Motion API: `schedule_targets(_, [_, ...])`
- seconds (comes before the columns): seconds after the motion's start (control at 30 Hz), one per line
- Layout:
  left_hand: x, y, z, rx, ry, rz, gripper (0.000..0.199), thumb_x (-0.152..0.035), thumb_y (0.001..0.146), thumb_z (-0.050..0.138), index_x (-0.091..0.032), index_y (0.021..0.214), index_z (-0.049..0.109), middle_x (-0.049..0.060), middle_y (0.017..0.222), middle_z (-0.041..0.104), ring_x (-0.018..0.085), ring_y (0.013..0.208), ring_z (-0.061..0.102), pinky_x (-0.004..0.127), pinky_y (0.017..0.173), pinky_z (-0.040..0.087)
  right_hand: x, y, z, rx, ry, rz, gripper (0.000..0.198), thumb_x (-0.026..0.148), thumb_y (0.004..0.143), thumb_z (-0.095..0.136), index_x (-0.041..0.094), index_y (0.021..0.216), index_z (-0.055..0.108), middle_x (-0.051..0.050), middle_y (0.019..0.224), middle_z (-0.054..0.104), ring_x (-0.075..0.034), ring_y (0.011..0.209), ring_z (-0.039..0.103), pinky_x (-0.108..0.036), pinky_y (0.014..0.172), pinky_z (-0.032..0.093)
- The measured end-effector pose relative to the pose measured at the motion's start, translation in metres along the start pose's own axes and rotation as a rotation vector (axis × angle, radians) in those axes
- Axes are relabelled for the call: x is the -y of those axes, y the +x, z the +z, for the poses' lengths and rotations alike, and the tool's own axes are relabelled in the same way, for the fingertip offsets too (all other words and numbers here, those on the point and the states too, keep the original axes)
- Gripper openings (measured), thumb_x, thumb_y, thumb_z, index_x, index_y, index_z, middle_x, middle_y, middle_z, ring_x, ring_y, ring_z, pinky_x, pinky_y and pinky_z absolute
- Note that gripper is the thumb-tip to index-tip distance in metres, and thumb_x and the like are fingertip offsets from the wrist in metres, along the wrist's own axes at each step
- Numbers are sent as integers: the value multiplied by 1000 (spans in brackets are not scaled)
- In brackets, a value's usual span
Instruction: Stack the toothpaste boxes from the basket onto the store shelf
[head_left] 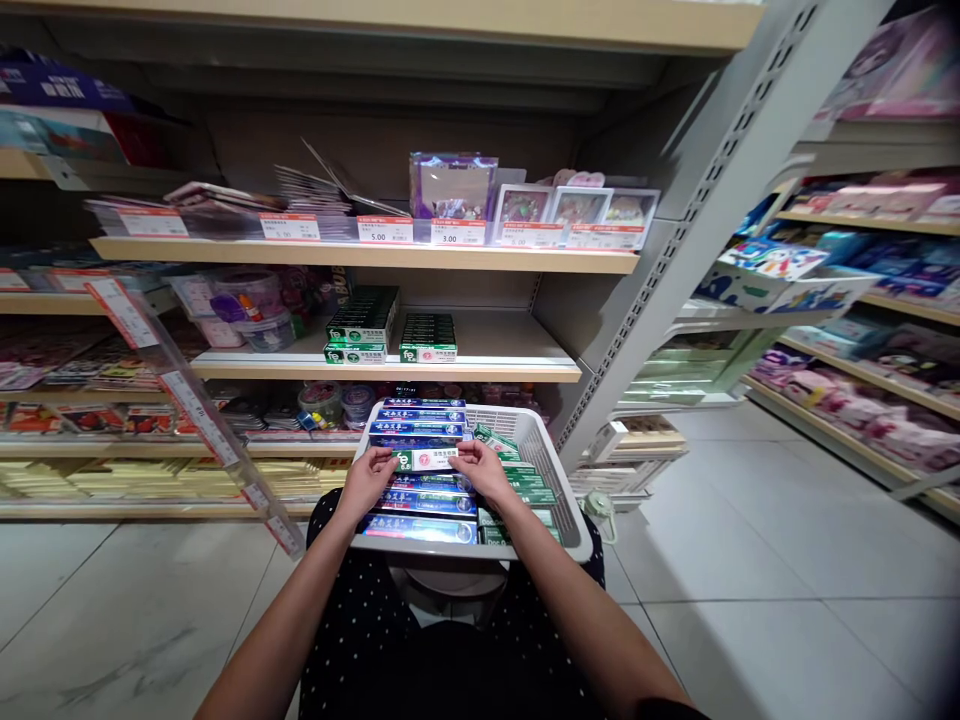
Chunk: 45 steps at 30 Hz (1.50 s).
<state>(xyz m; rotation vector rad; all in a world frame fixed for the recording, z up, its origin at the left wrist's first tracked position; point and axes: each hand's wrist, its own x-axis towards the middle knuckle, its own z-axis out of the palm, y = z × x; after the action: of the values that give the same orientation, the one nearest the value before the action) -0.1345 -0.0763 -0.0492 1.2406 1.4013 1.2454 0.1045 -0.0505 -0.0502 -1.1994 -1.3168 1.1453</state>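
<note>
Over the basket, a slim green-and-white toothpaste box (424,459) lies level between my two hands. My left hand (367,484) pinches its left end, and my right hand (484,473) grips its right end. Below them, the white plastic basket (574,505) rests on my lap. A column of blue toothpaste boxes (420,530) fills its left side. Green toothpaste boxes (529,482) lie along its right side, some at an angle. Ahead on the middle shelf (495,350) stand two stacks of matching green boxes, a taller left stack (363,322) and a lower right stack (427,338).
Clear tubs (255,310) sit left of the stacks. The shelf above holds packets and framed boxes (577,210) behind price tags. A slanted price-label strip (199,415) juts out at left. A slotted metal upright (675,200) stands at right, beside a tiled floor (720,560).
</note>
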Motion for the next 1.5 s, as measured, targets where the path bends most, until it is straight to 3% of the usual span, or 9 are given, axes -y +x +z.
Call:
schedule_targets(0.23, [-32, 13, 2, -89, 104, 201, 37, -44, 77, 66, -17, 101, 62, 11, 101, 71, 24, 92, 69, 39, 83, 56, 27, 17, 0, -58, -50, -173, 34, 36, 68, 74, 17, 94, 61, -6, 91, 68, -20, 82, 68, -37, 77, 58])
schedule_targets(0.47, [-89, 83, 20, -199, 129, 386, 26, -30, 81, 63, -17, 103, 61, 10, 102, 71, 23, 96, 69, 39, 89, 55, 81, 83, 1, -152, -42, -374, 28, 31, 74, 67, 17, 97, 58, -7, 100, 66, -19, 93, 67, -37, 87, 57])
schedule_targets(0.6, [-110, 116, 31, -236, 196, 434, 24, -22, 84, 59, -15, 106, 60, 12, 105, 71, 22, 95, 70, 37, 88, 54, 96, 114, 4, -202, -94, -439, 23, 27, 77, 63, 18, 97, 57, -7, 99, 65, -19, 93, 66, -37, 88, 57])
schedule_targets(0.77, [-113, 137, 33, -293, 423, 439, 23, -20, 86, 56, -13, 109, 59, 14, 103, 70, 25, 95, 69, 38, 87, 53, 93, 133, 9, -237, -193, -440, 17, 21, 79, 60, 19, 95, 56, -7, 102, 61, -19, 93, 65, -37, 88, 57])
schedule_targets(0.93, [-110, 146, 31, -254, 454, 432, 23, -20, 88, 54, -14, 110, 58, 14, 103, 70, 25, 94, 69, 37, 85, 53, 88, 141, 11, -236, -280, -468, 22, 15, 81, 56, 19, 102, 54, -8, 106, 59, -20, 96, 64, -38, 90, 56])
schedule_targets(1.5, [-110, 169, 44, -357, 694, 425, 31, -22, 95, 43, -11, 121, 56, 18, 109, 69, 29, 104, 66, 40, 91, 49, 83, 174, 15, -245, -563, -468, 29, 14, 86, 49, 17, 115, 53, -13, 110, 65, -26, 101, 63, -42, 90, 51])
